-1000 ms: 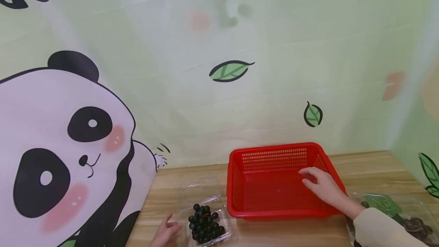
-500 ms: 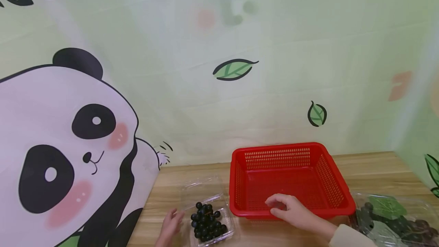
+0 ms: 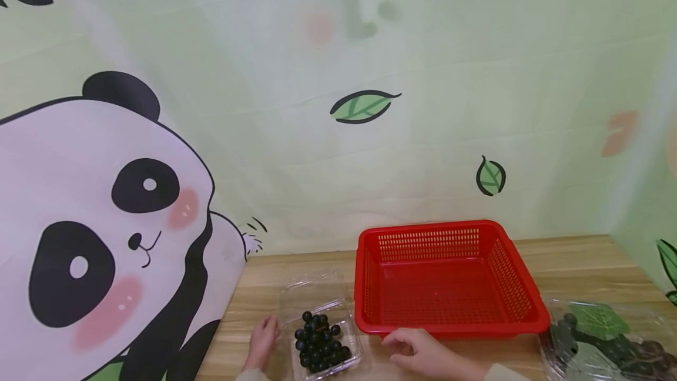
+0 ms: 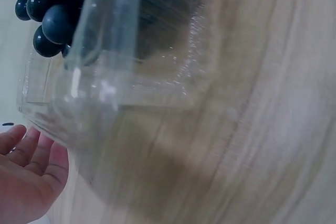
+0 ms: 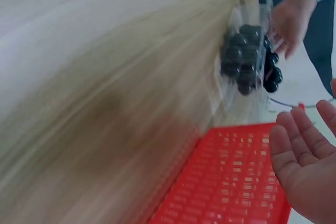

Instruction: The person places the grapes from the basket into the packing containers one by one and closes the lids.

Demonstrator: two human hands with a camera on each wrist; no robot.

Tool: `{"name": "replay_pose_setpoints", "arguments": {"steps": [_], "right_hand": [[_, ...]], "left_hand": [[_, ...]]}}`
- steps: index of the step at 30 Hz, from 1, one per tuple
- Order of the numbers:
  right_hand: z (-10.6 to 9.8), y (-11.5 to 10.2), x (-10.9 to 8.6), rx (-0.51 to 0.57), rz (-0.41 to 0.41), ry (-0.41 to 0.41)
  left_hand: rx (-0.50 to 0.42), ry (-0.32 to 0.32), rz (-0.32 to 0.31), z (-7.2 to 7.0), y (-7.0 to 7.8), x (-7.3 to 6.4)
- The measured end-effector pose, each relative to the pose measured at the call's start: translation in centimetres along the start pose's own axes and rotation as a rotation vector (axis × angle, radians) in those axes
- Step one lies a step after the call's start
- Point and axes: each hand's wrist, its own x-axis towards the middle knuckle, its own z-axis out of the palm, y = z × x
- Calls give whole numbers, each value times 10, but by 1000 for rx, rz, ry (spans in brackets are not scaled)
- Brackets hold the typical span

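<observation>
A bunch of dark grapes [image 3: 321, 346] lies in a clear plastic clamshell box [image 3: 353, 360], whose lid [image 3: 312, 290] is folded back. My left hand [image 3: 261, 338] is at the left side of this box. In the left wrist view its loosely bent fingers [image 4: 39, 153] come close to the clear plastic wall, holding nothing. To the right of the grapes, my right hand [image 3: 425, 356] hovers in front of the red plastic basket [image 3: 433, 330]. Its palm is bare in the right wrist view, fingers [image 5: 302, 135] relaxed and slightly bent.
On the far right stands another clear plastic box [image 3: 552, 363] with dark grapes and a green leaf [image 3: 600, 319] inside. The wooden table [image 3: 571, 251] meets a wall sheet [image 3: 264, 134] printed with a panda and leaves.
My right hand has left the inside of the basket, passing over its front rim toward the left and nearer to me. My left hand has shifted slightly beside the grape box.
</observation>
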Motion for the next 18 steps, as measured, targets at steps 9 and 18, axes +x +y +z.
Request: {"name": "replay_pose_setpoints", "arguments": {"steps": [9, 18], "right_hand": [[24, 8, 11, -219, 68, -56], [47, 17, 27, -388, -6, -38]], "left_hand": [[59, 25, -58, 4, 3, 14], [88, 91, 15, 6, 5, 15]]}}
